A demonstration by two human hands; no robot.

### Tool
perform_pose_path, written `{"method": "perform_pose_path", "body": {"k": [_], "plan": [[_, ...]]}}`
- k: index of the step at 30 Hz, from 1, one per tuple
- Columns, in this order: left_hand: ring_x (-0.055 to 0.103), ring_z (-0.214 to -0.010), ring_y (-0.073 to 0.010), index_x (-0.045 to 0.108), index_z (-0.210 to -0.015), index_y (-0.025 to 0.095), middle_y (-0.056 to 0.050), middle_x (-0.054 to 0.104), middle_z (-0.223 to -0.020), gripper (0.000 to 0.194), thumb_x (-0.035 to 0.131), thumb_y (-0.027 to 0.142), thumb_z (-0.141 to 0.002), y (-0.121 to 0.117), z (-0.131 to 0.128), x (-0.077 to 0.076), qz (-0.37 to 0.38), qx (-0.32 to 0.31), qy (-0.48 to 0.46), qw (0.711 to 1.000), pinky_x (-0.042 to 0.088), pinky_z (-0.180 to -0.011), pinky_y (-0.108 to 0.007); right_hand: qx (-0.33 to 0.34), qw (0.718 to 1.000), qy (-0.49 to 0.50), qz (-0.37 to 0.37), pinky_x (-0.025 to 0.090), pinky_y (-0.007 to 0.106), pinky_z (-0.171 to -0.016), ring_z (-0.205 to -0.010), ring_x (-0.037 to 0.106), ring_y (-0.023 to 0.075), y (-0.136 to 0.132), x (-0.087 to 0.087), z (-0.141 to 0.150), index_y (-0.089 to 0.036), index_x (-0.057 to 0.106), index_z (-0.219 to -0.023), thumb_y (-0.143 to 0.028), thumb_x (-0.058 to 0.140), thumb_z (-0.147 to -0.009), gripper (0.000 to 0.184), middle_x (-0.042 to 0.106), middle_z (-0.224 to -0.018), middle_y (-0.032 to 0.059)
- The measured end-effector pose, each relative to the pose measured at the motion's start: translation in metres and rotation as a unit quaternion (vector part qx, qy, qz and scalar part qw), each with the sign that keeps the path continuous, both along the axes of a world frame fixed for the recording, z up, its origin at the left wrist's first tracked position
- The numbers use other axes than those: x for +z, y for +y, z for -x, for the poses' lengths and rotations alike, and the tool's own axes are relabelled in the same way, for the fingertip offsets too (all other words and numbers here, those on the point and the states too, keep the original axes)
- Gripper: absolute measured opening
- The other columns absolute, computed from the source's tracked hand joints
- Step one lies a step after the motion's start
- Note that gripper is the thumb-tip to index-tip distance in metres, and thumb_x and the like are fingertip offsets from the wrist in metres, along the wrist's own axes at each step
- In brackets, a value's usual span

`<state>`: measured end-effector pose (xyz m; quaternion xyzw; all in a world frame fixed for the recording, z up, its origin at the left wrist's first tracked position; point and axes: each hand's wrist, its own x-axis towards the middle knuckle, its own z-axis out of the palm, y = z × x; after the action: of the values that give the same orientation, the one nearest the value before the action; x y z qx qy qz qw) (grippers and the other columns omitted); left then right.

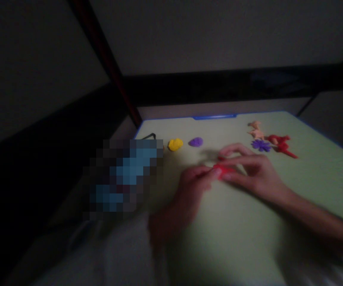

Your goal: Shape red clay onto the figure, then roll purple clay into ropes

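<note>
Both hands work over the table [237, 242], a pale green top edged in blue, which bears all the loose pieces. The left hand [191, 184] pinches a small red lump [225, 171] between thumb and fingers. The right hand [261, 172] grasps the same lump from its three-o'clock side, thumb nearest the wearer, fingers curved over; blur hides the exact contact of each fingertip.

Read from that red lump, with twelve at the far edge: a yellow lump [175, 144] lies at ten o'clock, and a purple lump [196, 142] between ten and eleven, apart from it. Between one and two lie peach pieces [257, 134]. At two o'clock are a purple flower-shaped piece [261, 145] and, farther out, red pieces [284, 148]. Toward nine, a pixelated patch [130, 171] obscures whatever sits there.
</note>
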<state>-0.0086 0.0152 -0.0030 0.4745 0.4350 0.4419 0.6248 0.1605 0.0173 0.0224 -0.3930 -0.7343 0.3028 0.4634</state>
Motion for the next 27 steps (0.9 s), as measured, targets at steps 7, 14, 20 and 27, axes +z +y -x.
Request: {"method": "perform_pose_path", "body": {"k": [7,14,20,27], "plan": [[0.042,-0.057,-0.0108,0.062,-0.062,0.015,0.001,0.049,-0.057,0.024,0.065,0.037,-0.072,0.001,0.0,0.005,0.011,-0.005,-0.009,1.0,0.033,-0.057,-0.026,-0.004,1.0,0.008,-0.003,0.045,0.036,-0.089,-0.098,0.057,0.0182,0.0,-0.001,-0.001,-0.032,0.074,-0.09,-0.026,0.074,-0.072,0.019,0.059,-0.103,0.0018],[0.049,-0.067,-0.0129,0.067,-0.076,0.017,-0.002,0.057,-0.071,0.02,0.067,0.037,-0.07,0.001,0.001,-0.003,0.028,0.022,-0.007,0.999,0.037,-0.062,-0.026,-0.005,1.0,0.001,-0.024,0.047,0.035,-0.088,-0.096,0.058,0.0174,0.001,0.0,-0.001,-0.033,0.074,-0.091,-0.024,0.074,-0.072,0.022,0.061,-0.102,0.0015],[0.051,-0.069,-0.0127,0.068,-0.08,0.017,-0.003,0.06,-0.074,0.025,0.068,0.039,-0.07,0.001,0.001,-0.007,0.035,0.008,-0.011,0.999,0.038,-0.064,-0.026,-0.007,1.0,0.013,-0.017,0.047,0.035,-0.088,-0.093,0.06,0.0171,0.001,0.0,-0.002,-0.033,0.075,-0.083,-0.024,0.075,-0.071,0.015,0.062,-0.099,0.001],[0.048,-0.063,-0.011,0.066,-0.078,0.017,-0.001,0.057,-0.068,0.023,0.067,0.039,-0.071,0.002,0.001,-0.001,0.027,-0.007,-0.011,1.0,0.037,-0.06,-0.024,-0.019,0.998,0.058,0.014,0.047,0.037,-0.088,-0.099,0.058,0.0188,0.002,-0.002,-0.003,-0.035,0.074,-0.086,-0.023,0.076,-0.069,0.021,0.061,-0.103,0.0011]]}}
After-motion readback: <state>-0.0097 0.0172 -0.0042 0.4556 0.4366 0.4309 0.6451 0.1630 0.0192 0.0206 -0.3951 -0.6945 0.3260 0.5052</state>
